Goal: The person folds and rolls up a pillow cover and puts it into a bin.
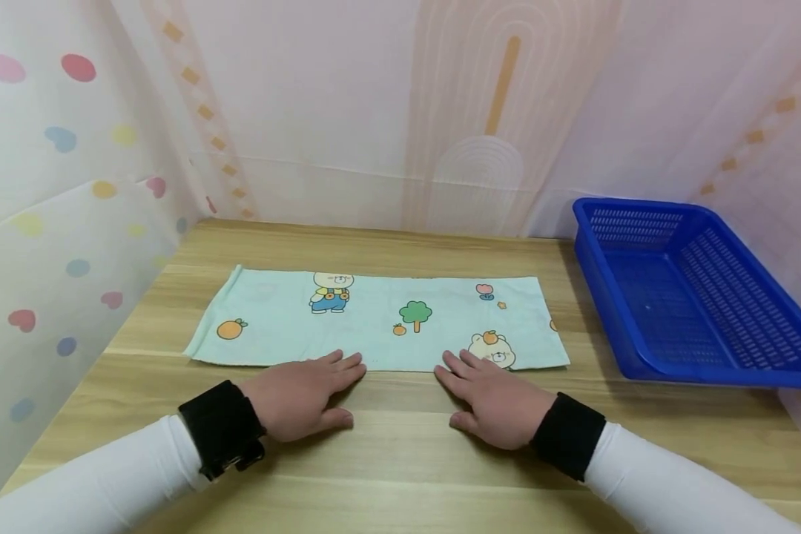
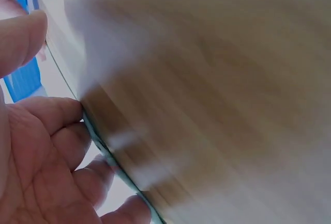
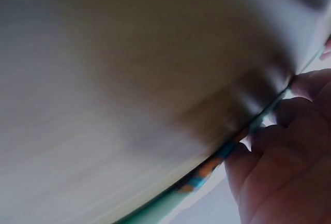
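Here, the wooden table point(image 1: 400, 463) spreads before you, with the blue basket point(image 1: 606, 300) at its right side. Left of that, the mint cloth point(image 1: 374, 319) lies flat. Your left hand point(image 1: 300, 397) touches its near edge, fingers extended; your right hand point(image 1: 497, 400) does likewise, beside the bear print point(image 1: 499, 351).

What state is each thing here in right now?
Mint cloth: lying flat, a long strip.
Blue basket: upright, open-topped, apart from the cloth.
Left grip: fingers outstretched, touching the cloth's near edge.
Right grip: likewise.
Black wristbands: wrapped round both wrists.
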A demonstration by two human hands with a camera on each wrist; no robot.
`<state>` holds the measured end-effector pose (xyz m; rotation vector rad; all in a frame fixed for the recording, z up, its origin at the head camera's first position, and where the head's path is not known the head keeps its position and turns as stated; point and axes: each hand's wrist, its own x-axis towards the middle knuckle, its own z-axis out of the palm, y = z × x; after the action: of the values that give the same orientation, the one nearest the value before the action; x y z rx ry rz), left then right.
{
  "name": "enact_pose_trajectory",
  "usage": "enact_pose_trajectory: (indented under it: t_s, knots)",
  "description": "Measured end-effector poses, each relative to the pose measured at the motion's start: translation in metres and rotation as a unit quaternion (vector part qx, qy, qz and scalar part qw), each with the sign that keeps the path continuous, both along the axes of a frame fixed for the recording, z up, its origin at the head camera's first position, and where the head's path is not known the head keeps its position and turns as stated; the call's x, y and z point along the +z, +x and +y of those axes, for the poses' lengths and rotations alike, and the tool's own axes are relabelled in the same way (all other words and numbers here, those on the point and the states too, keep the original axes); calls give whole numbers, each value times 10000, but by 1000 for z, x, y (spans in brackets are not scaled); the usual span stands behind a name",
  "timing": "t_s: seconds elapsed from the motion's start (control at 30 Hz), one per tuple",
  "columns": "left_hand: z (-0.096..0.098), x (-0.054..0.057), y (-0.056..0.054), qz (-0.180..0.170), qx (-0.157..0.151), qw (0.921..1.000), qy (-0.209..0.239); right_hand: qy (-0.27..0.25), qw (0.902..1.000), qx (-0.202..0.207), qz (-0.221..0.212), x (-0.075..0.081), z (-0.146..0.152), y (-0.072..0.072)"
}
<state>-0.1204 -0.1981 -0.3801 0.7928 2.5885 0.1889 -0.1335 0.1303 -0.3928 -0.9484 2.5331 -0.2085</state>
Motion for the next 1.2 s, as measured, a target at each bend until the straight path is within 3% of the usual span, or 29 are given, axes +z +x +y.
enact_pose_trajectory:
  t_s: [0.2,0.67,1.2]
  knots:
    - [-31,-2,2,30,143,9997,174,-304,9993,-70,-185,5,25,2]
    - [-93,-7,-2,196,727,9957,539,-340,9969,-635,-318,7,71,1]
    - [-157,-12,-13,77,1338,9859,1000,-364,9962,-769,-162,2,77,-8]
